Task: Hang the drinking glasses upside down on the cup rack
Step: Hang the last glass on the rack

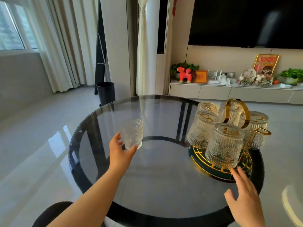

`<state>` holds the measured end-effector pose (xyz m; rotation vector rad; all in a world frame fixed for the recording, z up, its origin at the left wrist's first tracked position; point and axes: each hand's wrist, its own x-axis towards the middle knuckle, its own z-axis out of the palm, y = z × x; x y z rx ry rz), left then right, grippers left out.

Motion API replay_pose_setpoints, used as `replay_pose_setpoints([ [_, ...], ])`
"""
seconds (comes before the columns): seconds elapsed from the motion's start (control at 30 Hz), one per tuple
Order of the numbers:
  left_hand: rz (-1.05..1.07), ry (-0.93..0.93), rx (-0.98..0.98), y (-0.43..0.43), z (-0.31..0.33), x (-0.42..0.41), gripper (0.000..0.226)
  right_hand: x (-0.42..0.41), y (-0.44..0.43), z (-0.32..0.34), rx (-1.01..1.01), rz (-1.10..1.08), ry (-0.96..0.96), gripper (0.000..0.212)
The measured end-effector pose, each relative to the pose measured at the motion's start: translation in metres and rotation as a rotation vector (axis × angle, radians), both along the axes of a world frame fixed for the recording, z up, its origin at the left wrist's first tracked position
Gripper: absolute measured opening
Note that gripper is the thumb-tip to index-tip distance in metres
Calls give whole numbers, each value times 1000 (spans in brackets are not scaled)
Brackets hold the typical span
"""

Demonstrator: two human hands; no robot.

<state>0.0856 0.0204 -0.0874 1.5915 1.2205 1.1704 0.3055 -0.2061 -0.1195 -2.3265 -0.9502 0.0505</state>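
A clear patterned drinking glass (pixel 133 133) stands upright left of centre on the round glass table (pixel 164 185). My left hand (pixel 120 153) cups its base, fingers on the left and thumb at the lower right; I cannot see a firm grip. The cup rack (pixel 236 112) stands at the table's right on a green and gold round base (pixel 218 173), with several glasses hung upside down, the nearest one (pixel 224 145) in front. One gold peg (pixel 262 131) on the rack's right side is bare. My right hand (pixel 244 197) is open, fingertips near the base's front rim.
The table's dark rim (pixel 73 161) curves round the left and near sides. A black bin (pixel 106 93) stands on the floor beyond the table. A low cabinet with ornaments (pixel 229 90) runs along the far wall under a dark screen.
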Motion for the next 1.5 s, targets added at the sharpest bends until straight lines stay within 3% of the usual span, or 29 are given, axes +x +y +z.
replay_pose_setpoints([
  [0.17, -24, -5, -119, 19, -13, 18, 93, 0, 2, -1, 11, -9, 28, 60],
  [0.4, -38, 17, -61, 40, -20, 28, 100, 3, 4, -3, -10, -13, 17, 60],
  [0.63, 75, 43, -109, 44, -20, 36, 82, 5, 3, -7, -22, -13, 10, 60],
  [0.83, 47, 35, -97, 32, -16, 31, 78, 5, 1, -5, -31, 1, 9, 58],
  [1.23, -338, -77, 165, -16, 80, 51, 70, 3, -2, -1, -45, 34, 11, 59],
  [1.37, -491, 34, 324, -34, 116, 60, 71, 4, -4, -2, -22, 60, 7, 60],
  [1.5, -560, 302, 579, -52, 155, 75, 82, 7, -5, -4, 30, 52, 37, 64],
])
